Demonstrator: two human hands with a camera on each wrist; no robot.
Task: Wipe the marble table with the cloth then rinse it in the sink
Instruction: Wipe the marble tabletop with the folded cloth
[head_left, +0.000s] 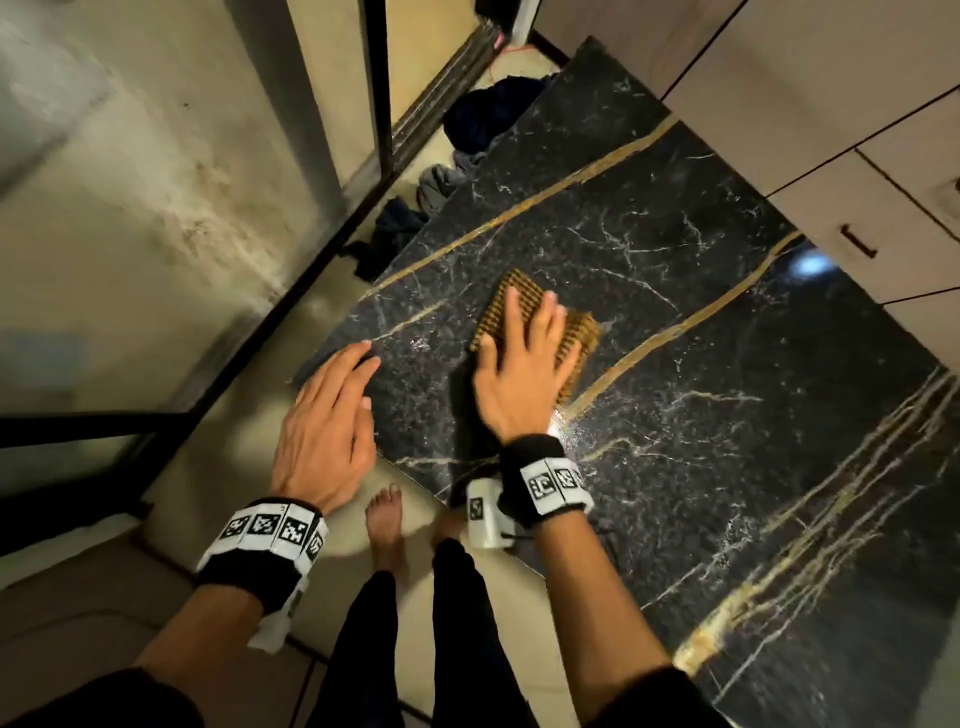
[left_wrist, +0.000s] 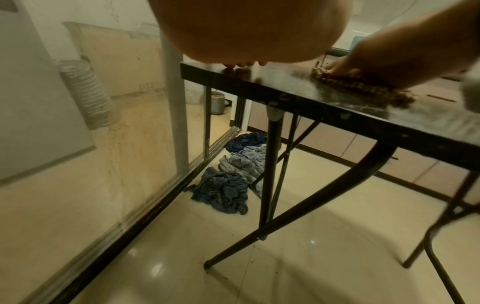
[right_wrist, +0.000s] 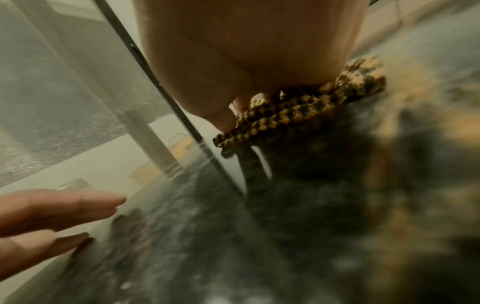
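Observation:
The black marble table (head_left: 675, 322) with gold and white veins fills the right of the head view. A folded brown-and-yellow checked cloth (head_left: 576, 332) lies flat near its left corner. My right hand (head_left: 519, 358) presses on the cloth with straight, spread fingers; the right wrist view shows the cloth (right_wrist: 306, 107) squashed under the palm. My left hand (head_left: 332, 415) rests on the table's left edge, fingers straight, fingertips (left_wrist: 244, 64) touching the top. It holds nothing. No sink is in view.
A glass sliding door (head_left: 171, 208) runs along the left, close to the table. Blue rags (left_wrist: 228, 185) lie on the tiled floor by the door track, under the table's thin black legs (left_wrist: 267, 164). Wooden cabinets (head_left: 857, 130) stand behind the table. My bare feet (head_left: 384, 525) stand at its near edge.

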